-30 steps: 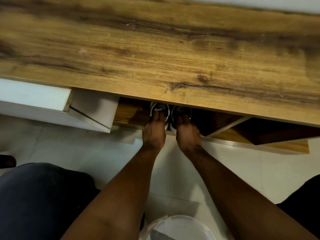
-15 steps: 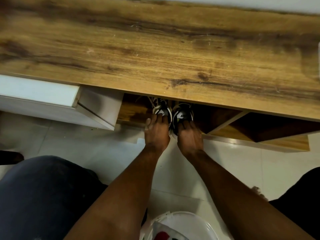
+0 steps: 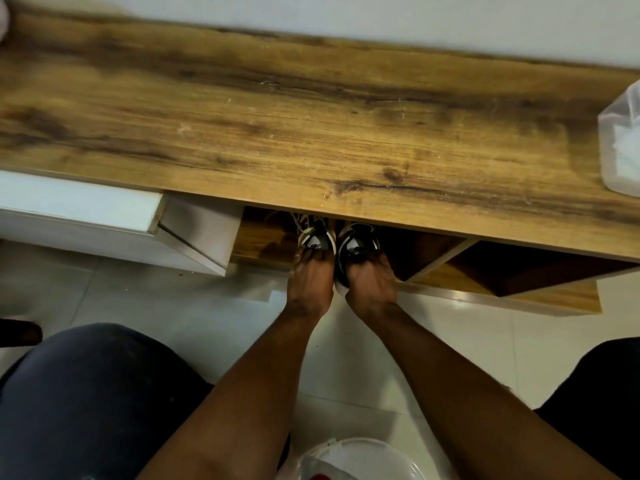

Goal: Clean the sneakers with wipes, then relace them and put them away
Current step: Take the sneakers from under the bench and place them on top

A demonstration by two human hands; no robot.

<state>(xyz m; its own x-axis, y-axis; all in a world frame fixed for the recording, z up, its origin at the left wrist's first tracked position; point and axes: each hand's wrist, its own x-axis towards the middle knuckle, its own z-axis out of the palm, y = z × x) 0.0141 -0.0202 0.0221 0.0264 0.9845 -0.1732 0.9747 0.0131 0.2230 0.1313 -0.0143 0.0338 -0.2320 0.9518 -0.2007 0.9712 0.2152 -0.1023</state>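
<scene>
Sneakers, a black-and-white pair, sit side by side with their heels toward the person in an open wooden shelf under the tabletop. The left sneaker lies wholly inside the shelf; the right sneaker has its heel just over the front edge, above the floor. Most of each shoe is hidden beneath the tabletop, so only the heels and a few loose-looking white laces at the back left show.

The left hand rests on the heel of the left sneaker, fingers laid forward over it and lightly curled; whether they grip or only press cannot be told. The right hand covers the heel of the right sneaker the same way, and its hold is equally unclear.

Judging by this, the task looks to be at its last step: the pair is at its storage place, which suggests wiping and relacing are over, though the hidden uppers leave the lacing unconfirmed. What seems left is to seat the right sneaker fully inside and take both hands away.

A white bin stands on the floor near the person, and a clear bag lies at the right end of the tabletop.
</scene>
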